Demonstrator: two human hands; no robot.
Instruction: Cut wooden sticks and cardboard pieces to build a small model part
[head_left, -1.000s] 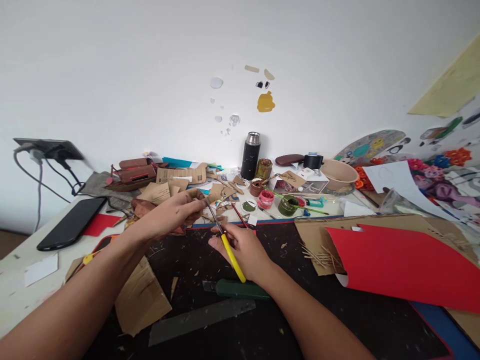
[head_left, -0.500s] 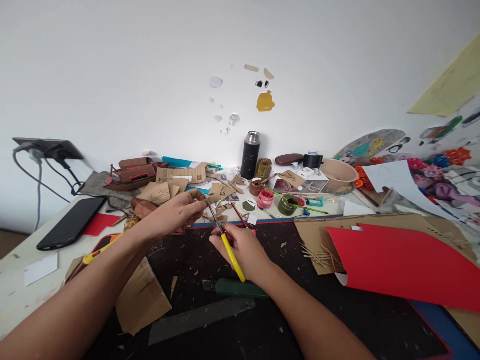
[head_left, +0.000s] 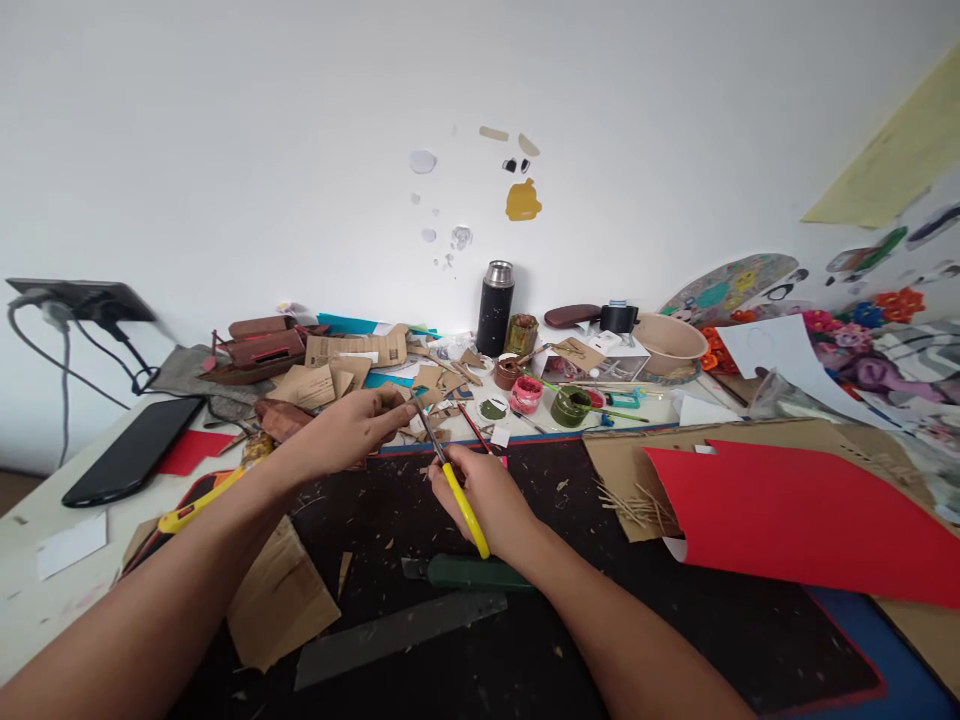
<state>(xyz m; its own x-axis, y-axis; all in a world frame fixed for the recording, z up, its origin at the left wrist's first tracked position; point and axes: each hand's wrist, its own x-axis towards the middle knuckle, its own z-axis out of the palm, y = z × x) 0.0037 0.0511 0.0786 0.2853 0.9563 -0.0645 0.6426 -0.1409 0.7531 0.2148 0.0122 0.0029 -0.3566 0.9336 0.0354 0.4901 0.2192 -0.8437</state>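
Note:
My right hand is closed round yellow-handled scissors, whose blades point up and left to a small brown cardboard piece. My left hand pinches that piece between thumb and fingers, just above the far edge of the black cutting mat. The blade tips meet the piece at my left fingertips.
On the mat lie a green utility knife, a grey ruler, cardboard scraps and a red sheet over cardboard. Behind stand paint pots, a black flask, a bowl and a brown model. A phone lies at the left.
The view has shifted slightly. Both hands keep their grip on the scissors and the piece, with only small movement.

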